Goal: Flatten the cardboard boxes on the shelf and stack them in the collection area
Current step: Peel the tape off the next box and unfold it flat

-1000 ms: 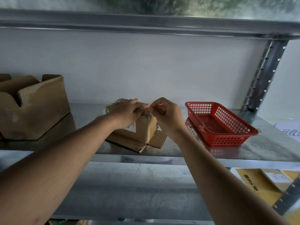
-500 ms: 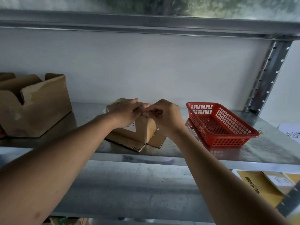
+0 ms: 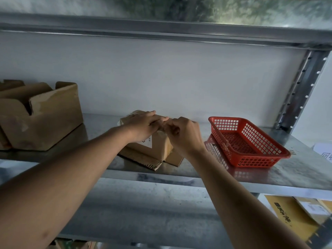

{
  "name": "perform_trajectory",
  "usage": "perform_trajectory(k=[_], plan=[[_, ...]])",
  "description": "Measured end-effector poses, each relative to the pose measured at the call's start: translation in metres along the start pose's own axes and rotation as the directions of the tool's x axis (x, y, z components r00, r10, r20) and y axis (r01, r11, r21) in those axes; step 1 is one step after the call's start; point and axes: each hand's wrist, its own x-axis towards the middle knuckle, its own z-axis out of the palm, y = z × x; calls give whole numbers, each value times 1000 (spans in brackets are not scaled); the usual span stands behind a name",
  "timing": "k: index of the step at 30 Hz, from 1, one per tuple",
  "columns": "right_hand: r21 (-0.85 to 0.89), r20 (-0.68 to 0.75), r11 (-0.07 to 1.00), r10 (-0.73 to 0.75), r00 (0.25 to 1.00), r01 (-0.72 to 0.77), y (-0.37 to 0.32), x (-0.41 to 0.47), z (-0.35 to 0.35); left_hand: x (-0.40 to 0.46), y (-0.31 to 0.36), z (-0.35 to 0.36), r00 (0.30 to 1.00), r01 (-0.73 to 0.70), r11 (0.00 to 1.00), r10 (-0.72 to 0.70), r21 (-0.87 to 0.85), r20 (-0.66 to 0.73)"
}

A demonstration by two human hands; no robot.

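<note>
Both forearms bare, no sleeves; left hand (image 3: 143,125), right hand (image 3: 183,134) ungloved.

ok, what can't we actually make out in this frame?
- Top of the small box, head view: covered by the left hand and right hand, so the right grip's pinch target (tape or flap edge) is unclear.
- Label on the small box: mostly under the left wrist, unreadable.
- Large open box: cut off by the left edge.
- White sign and yellow packages: cut off at the right edge, text too blurred to read.
</note>
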Motion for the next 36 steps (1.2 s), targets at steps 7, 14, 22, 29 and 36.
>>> perform_trajectory(k=[7,14,22,29,36], plan=[[-119,172,989,-62,983,83,-5,-1,-9,-3,13,-11,999,10,999,-12,50,42],[-235,29,967,108,994,-99,-13,-1,-7,-2,14,-25,982,97,931,-147,351,118],[-308,-60,894,323,945,-325,-33,-9,2,-1,-2,-11,998,40,939,-52,342,27],[34,-122,846,531,838,-532,-39,-22,-5,-5,-4,-4,998,-7,935,27,354,-52],[-24,-183,849,515,838,-527,-40,-16,-5,0,11,5,996,3,945,26,328,-84]])
